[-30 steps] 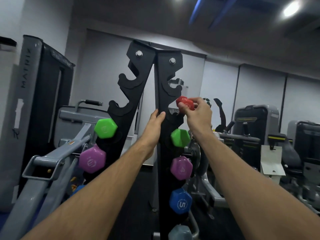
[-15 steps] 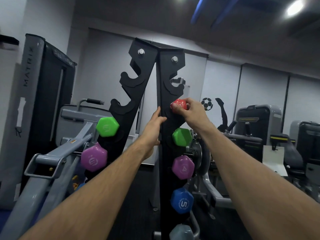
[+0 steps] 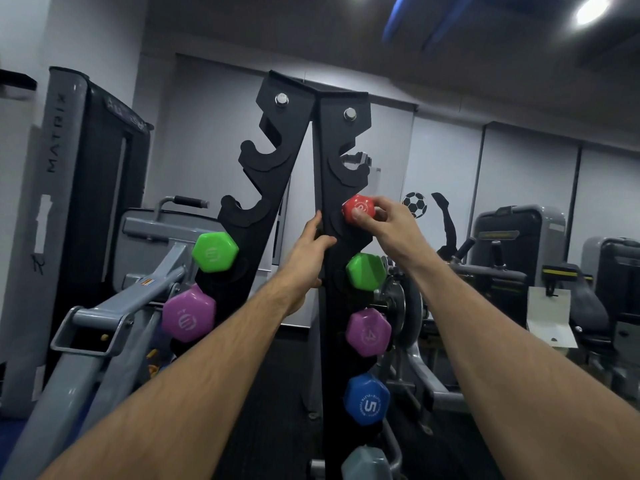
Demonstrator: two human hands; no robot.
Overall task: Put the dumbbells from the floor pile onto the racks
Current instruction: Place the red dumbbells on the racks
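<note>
the tall black rack [image 3: 325, 161] stands in the middle of the gym with green, purple and blue dumbbells already seated down both uprights, so this looks like the racking step well under way. the left hand [image 3: 308, 251] presses flat-fingered on the right upright's inner edge, steadying it and gripping nothing. the right hand [image 3: 388, 223] pinches the red dumbbell [image 3: 358, 209] at the cradle just above the green dumbbell [image 3: 365, 271]. next, i'd guess, it must settle into the notch before letting go. against a second ago, the red one sits closer in against the upright.
</note>
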